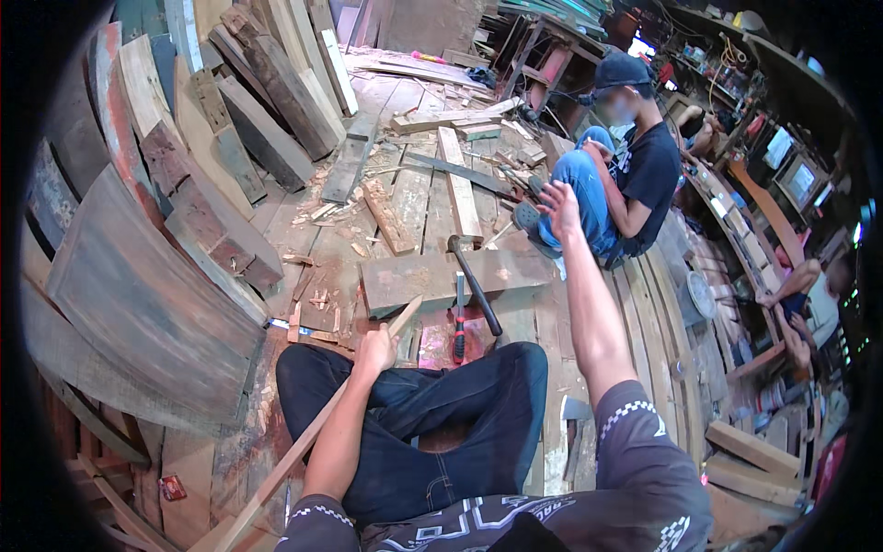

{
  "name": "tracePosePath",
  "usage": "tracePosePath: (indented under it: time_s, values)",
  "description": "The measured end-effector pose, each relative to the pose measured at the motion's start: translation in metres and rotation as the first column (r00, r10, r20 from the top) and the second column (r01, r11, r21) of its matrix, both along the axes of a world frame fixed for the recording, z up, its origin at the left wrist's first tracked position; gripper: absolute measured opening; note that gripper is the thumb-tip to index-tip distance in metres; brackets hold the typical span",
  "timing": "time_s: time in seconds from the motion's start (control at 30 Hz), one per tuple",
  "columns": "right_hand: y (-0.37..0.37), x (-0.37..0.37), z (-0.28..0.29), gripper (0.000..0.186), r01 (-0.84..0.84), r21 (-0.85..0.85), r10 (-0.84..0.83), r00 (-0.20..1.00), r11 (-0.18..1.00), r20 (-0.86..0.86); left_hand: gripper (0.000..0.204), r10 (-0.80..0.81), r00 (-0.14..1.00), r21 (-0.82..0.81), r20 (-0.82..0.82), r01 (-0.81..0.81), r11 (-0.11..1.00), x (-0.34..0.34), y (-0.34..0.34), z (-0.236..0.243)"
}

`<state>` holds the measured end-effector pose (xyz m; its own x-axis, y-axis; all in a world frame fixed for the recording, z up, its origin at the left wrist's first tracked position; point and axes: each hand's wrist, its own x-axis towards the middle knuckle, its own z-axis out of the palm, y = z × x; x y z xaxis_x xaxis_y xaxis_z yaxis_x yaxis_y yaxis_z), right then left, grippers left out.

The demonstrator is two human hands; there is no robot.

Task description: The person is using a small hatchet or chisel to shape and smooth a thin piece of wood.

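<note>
L hand (375, 348) clamped round a long wood strip (303, 440), strip runs from 7 o'clock up to mid-frame, tip just past the fist. R hand (557, 204) raised toward 1 o'clock, fingers spread apart, holding nothing. Hammer (475, 283) lies on a flat board (451, 276) at centre, head at 12 o'clock end. Red-handled tool (458, 327) just beside it, prob a chisel, hard to tell. Second person (625, 175) sits at 1 o'clock, w/ blue jeans, near R hand. Stacked planks (184, 193) at 10 o'clock.
</note>
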<state>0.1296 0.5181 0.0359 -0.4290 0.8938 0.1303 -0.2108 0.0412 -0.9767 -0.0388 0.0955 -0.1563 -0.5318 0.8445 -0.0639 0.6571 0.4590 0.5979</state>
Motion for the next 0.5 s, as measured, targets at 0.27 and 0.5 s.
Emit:
tracePosePath:
  time_s: [0.27,0.5]
  values:
    - [0.005,-0.004,0.003,0.057,0.028,0.056,-0.035,0.991,0.998,0.129,0.032,0.016,0.998,0.017,0.067,-0.017,1.000,-0.004,-0.001,-0.006]
    - [-0.028,-0.016,-0.066,0.027,-0.143,0.142,0.018,0.762,0.979,0.647,0.036,0.004,0.999,0.020,0.048,-0.005,1.000,-0.003,-0.001,0.002]
